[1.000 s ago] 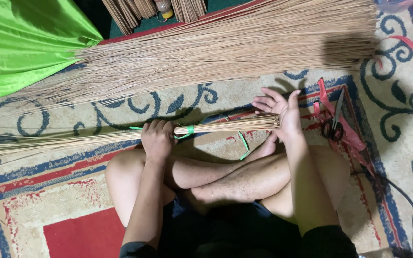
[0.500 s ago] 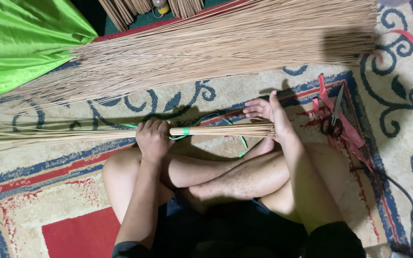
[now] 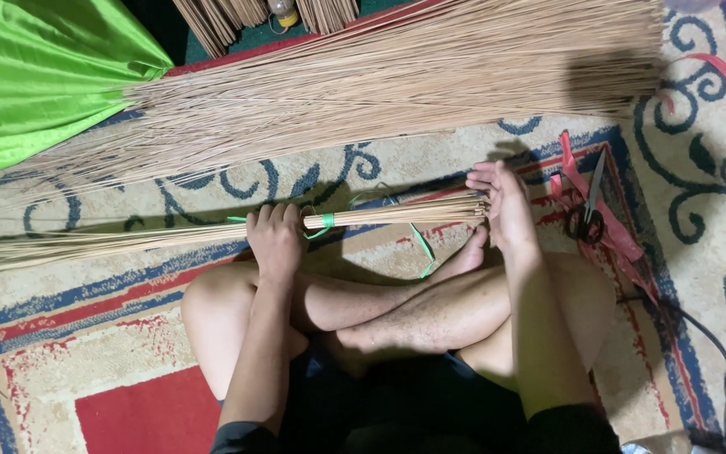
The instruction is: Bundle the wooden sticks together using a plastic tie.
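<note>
I sit cross-legged on a patterned carpet. A thin bundle of pale broom sticks (image 3: 128, 240) lies across in front of my knees, tied with a green strip (image 3: 327, 221). My left hand (image 3: 275, 242) is closed around the bundle just left of the tie. My right hand (image 3: 502, 206) presses flat, fingers spread, against the bundle's butt end on the right. Loose green strip ends (image 3: 422, 244) trail down beside my foot.
A large heap of loose sticks (image 3: 397, 80) spreads across the carpet beyond the bundle. Green cloth (image 3: 35, 71) covers the upper left. Scissors (image 3: 588, 210) and red ribbon (image 3: 611, 235) lie right of my right hand. More tied bundles (image 3: 228, 13) stand at the top edge.
My right hand has moved in against the bundle's end and flattened on it. My left hand has kept its grip near the tie.
</note>
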